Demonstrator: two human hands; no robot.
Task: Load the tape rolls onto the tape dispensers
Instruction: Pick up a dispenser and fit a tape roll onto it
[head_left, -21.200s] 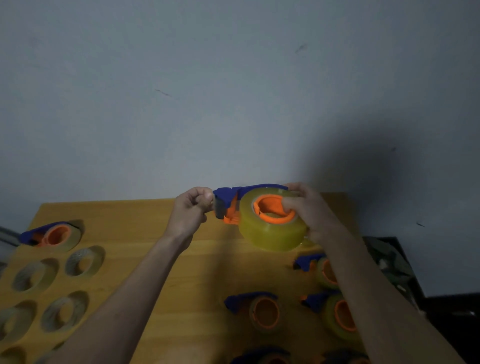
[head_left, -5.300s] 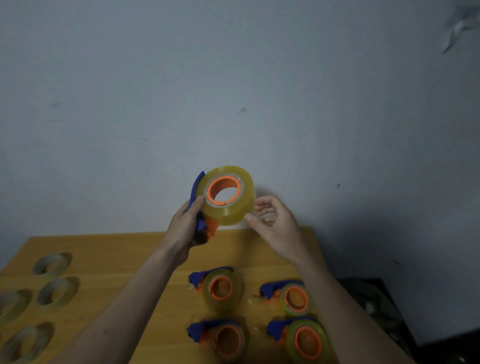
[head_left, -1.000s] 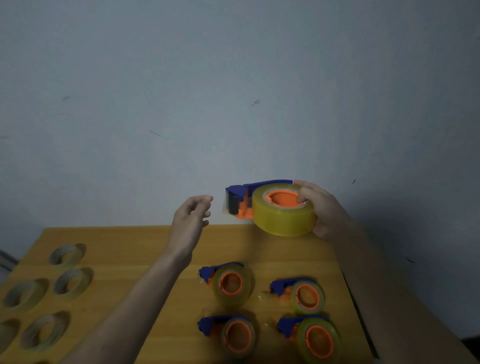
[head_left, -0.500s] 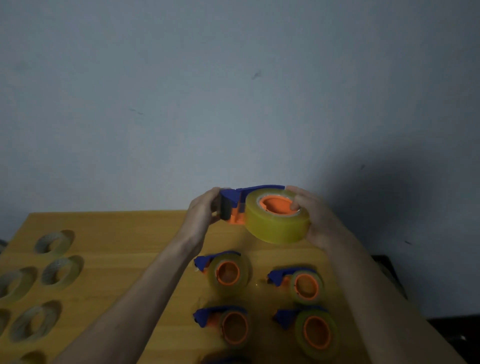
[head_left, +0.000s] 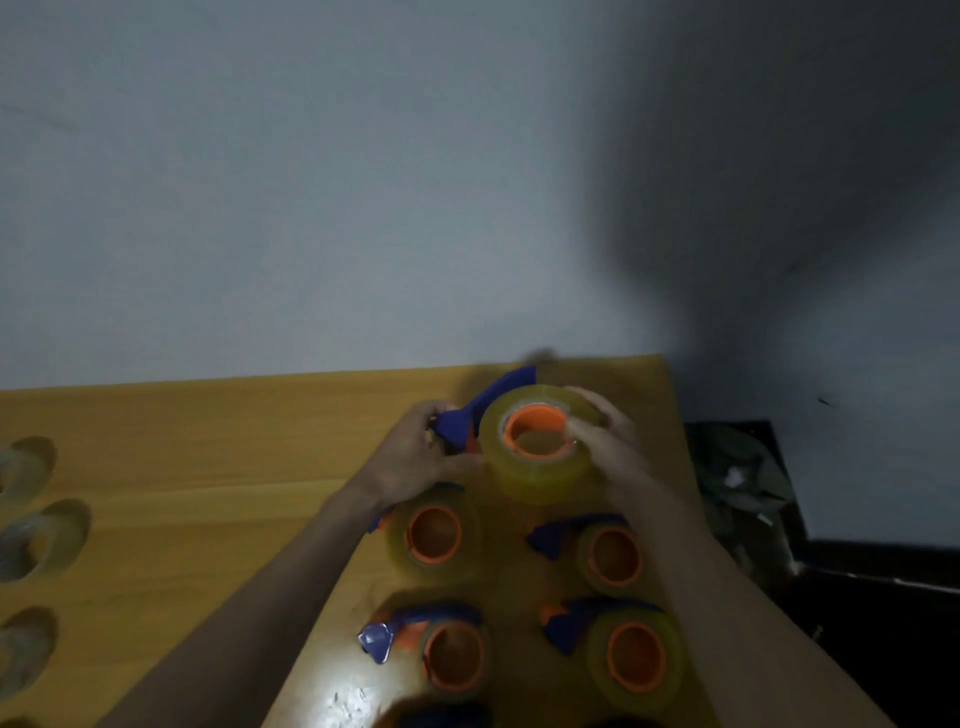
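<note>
A blue and orange tape dispenser (head_left: 467, 418) carries a yellowish tape roll (head_left: 540, 465) on its orange hub. I hold it low over the wooden table (head_left: 208, 467), just behind the other dispensers. My left hand (head_left: 415, 457) grips the blue handle end. My right hand (head_left: 608, 441) wraps the roll's right side, with a finger over the hub's rim. Several loaded dispensers lie below: one at centre (head_left: 434, 535), one to its right (head_left: 608, 553), and two nearer me (head_left: 452, 654) (head_left: 631, 660).
Loose tape rolls (head_left: 41, 535) lie in a column along the table's left edge. A dark bin holding crumpled material (head_left: 737, 478) stands off the table's right edge. The grey wall (head_left: 363, 182) rises behind the table.
The held dispenser has come down from in front of the wall to just above the table's back right part. Both hands keep their hold. The view has tilted downward.
</note>
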